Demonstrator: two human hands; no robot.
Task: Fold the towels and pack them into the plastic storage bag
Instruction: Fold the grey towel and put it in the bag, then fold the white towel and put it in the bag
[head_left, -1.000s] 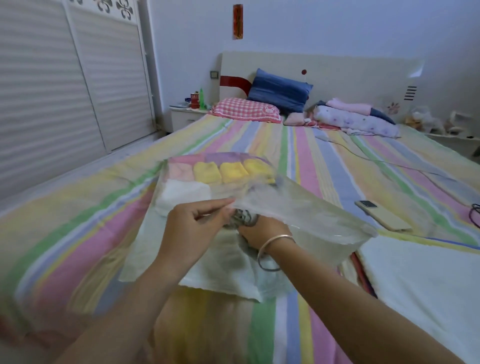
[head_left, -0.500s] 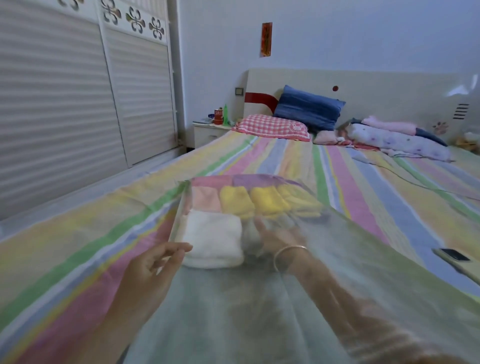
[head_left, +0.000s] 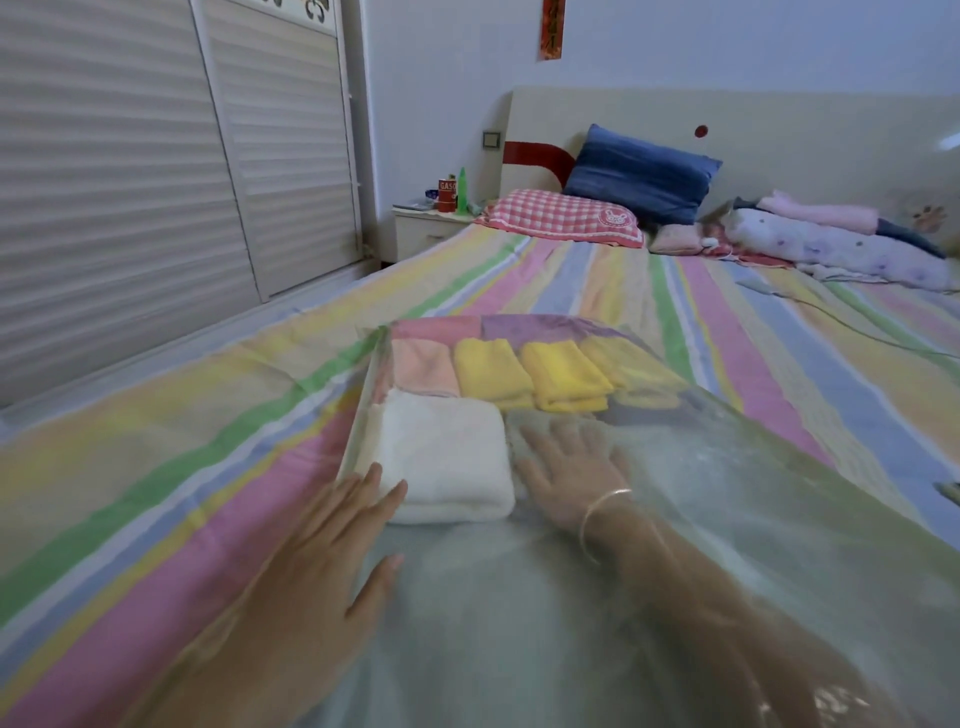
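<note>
Left hand: our left hand (head_left: 332, 561) lies flat at the near left edge of the bag. Its fingers (head_left: 387, 499) are straight and hold nothing, their tips touching the near corner of the white towel. We cannot tell whether film lies between them.
Right hand: our right hand (head_left: 566, 467), with a thin metal bangle (head_left: 602, 512) at the wrist, is inside the bag up the forearm. Its fingers (head_left: 558, 436) are spread wide and flat, gripping nothing, pressing on a greyish patch just right of the white towel. We take it for a towel but cannot be sure.
Bag: the large clear plastic storage bag (head_left: 727, 519) lies on the pastel-striped bed sheet (head_left: 156, 467), mouth toward us.
Near row: a folded white terry towel (head_left: 441, 457) sits by the left wall.
Further rows: a peach folded towel (head_left: 421, 364) and several yellow folded towels (head_left: 561, 374) lie side by side. Behind them are a pink towel (head_left: 436, 328) and a purple towel (head_left: 524, 327) against the bag's closed end.
Far: a red checked pillow (head_left: 561, 218) and a blue pillow (head_left: 639, 171) lie at the headboard.
Step in hand: we judge this to be packing, seating and flattening a piece in the near row.
Next move: we would draw the right arm out without dragging the row, while the left steadies the white towel. Space to the right looks free for more.
</note>
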